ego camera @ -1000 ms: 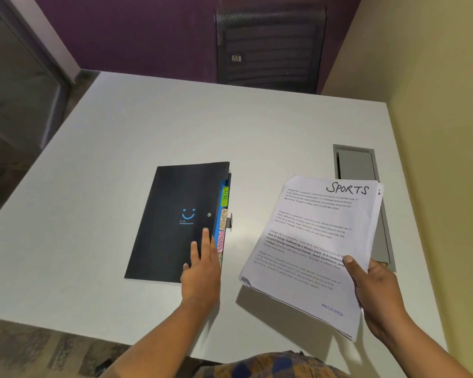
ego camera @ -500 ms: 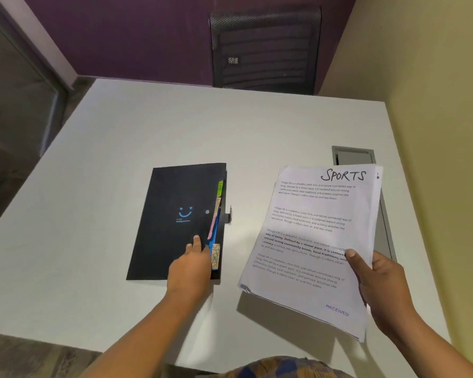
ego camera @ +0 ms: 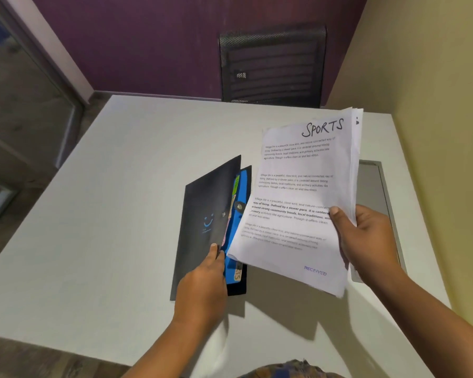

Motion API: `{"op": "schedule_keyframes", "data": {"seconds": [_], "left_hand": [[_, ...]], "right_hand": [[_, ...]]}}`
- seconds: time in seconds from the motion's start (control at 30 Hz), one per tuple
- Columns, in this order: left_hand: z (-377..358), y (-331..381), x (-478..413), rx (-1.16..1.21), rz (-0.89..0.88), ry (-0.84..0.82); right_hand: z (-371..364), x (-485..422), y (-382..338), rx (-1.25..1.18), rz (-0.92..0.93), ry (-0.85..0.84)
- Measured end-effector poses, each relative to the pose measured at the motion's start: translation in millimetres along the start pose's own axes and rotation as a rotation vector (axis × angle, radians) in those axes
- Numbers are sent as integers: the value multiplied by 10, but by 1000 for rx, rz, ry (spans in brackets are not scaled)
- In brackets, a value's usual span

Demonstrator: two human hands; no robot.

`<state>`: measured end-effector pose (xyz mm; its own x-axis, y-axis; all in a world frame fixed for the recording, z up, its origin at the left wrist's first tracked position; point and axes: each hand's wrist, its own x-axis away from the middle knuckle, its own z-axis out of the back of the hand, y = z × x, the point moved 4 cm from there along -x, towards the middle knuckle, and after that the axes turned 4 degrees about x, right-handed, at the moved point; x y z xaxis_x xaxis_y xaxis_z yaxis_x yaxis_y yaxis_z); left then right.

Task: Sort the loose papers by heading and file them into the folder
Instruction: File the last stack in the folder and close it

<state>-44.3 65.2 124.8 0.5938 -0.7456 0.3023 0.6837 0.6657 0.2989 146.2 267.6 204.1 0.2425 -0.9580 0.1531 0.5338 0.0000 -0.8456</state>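
From the camera on my head, I see my left hand (ego camera: pixel 202 279) at about 6 o'clock on the flat black plastic folder (ego camera: pixel 202 203). My left grip pinches the edge of the front cover, thumb on top, and the cover is tipped up a bit. I hold it that way so I can see the bright blue plastic divider (ego camera: pixel 245 181) and the little coloured tabs inside. The folder lies in the middle of the pale grey surface (ego camera: pixel 107 214), close to both hands.

My right hand (ego camera: pixel 366 241) is at about 3 o'clock from the folder. Its grip is closed on the thick stack of white paper sheets (ego camera: pixel 298 200), thumb on the front. The stack is up off the surface and turned to my face, so I can read the top word, SPORTS. Its left edge hangs just over the open side of the folder. I think the next step is finding the tab for that word. The sheets are floppy, so they could fan out.
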Motion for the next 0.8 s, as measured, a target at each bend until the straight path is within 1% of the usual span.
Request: {"op": "schedule_keyframes", "data": {"seconds": [0.2, 0.3, 0.47, 0.6, 0.8], "left_hand": [[-65, 156, 95, 17, -60, -7], [-106, 212, 108, 22, -79, 11], [-137, 317, 126, 51, -107, 18], [-122, 369, 147, 92, -102, 34], [-116, 434, 202, 110, -104, -10]], "right_hand": [[-111, -7, -219, 194, 128, -51], [-116, 36, -287, 264, 164, -91], [-138, 129, -376, 375, 161, -169], [-86, 193, -409, 405, 138, -157], [-69, 209, -424, 493, 135, -187]]}}
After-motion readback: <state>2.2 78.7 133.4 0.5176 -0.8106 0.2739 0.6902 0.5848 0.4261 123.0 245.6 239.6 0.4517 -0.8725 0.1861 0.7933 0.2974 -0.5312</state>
